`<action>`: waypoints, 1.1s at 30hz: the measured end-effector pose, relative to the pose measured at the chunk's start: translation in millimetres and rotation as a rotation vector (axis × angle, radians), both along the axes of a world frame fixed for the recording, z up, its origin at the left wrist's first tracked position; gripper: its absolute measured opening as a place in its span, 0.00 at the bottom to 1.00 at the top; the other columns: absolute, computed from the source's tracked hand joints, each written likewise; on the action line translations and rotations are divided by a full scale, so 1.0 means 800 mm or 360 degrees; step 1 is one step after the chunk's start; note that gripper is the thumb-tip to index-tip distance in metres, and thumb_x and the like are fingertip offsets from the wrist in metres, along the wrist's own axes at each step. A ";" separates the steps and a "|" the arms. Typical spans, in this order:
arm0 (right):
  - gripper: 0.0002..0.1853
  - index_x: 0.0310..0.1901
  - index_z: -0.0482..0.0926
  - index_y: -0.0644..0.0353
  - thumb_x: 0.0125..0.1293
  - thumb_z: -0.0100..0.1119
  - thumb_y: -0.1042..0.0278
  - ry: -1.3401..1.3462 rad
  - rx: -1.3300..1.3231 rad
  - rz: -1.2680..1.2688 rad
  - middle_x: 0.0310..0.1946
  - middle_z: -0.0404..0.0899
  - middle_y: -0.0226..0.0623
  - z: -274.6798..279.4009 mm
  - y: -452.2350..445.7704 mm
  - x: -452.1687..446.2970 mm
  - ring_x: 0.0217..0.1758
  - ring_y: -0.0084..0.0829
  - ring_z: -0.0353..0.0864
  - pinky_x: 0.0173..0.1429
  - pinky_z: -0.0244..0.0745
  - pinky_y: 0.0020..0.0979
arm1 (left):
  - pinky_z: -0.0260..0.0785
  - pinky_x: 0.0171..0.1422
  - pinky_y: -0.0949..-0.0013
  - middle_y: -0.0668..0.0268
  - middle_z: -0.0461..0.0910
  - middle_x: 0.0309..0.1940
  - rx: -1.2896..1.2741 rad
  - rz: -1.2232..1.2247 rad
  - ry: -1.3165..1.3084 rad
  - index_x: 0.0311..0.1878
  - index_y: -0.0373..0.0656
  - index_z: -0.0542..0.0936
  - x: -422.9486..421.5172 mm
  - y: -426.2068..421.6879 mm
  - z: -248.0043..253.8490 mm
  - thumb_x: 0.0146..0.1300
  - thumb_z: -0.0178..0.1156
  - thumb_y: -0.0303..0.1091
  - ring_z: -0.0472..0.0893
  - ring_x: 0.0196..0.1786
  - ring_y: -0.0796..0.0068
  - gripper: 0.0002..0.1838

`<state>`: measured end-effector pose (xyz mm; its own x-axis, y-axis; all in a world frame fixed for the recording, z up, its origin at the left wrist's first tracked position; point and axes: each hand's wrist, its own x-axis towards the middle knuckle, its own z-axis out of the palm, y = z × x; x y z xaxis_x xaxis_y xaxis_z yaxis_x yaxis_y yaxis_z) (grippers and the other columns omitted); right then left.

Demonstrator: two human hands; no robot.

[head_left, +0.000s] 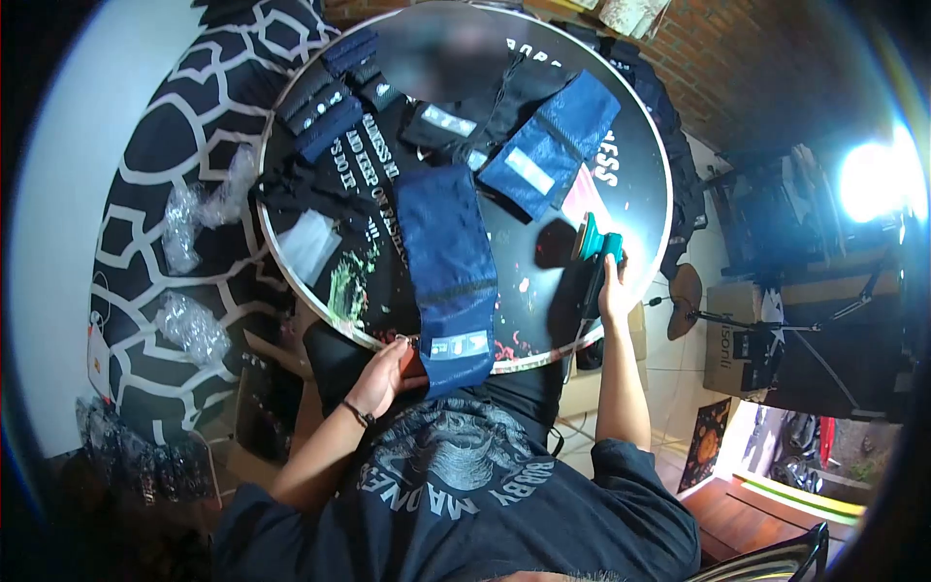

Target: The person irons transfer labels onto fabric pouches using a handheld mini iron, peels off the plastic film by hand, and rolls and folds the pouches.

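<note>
Left hand pinned the cloth, right hand gripped the tool!
The blue cloth stretched away from the left hand, pinched at its near edge; its end overhung the round table, probably giving those fingers room underneath. Out right, the right hand closed around a green-and-black tool, apparently kept clear of the fabric. Left fingertips were partly hidden, the tool's purpose unclear, and a blur masked the tabletop beyond both hands.
</note>
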<state>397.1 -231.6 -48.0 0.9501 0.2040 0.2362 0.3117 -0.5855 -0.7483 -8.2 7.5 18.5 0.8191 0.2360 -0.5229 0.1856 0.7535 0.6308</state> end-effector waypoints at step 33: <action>0.35 0.62 0.76 0.58 0.47 0.71 0.72 -0.0694 -0.0796 0.1695 0.54 0.85 0.37 0.117 0.380 -0.074 0.62 0.41 0.81 0.64 0.70 0.42 | 0.71 0.66 0.67 0.62 0.79 0.57 0.1442 0.0748 0.0296 0.68 0.34 0.74 -0.028 0.070 -0.037 0.76 0.60 0.28 0.79 0.58 0.73 0.20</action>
<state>338.0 72.5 45.7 0.1213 0.9789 0.1642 0.9691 -0.0810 -0.2329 -31.0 63.3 -11.2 0.4672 0.8786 -0.0986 0.1477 0.0324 0.9885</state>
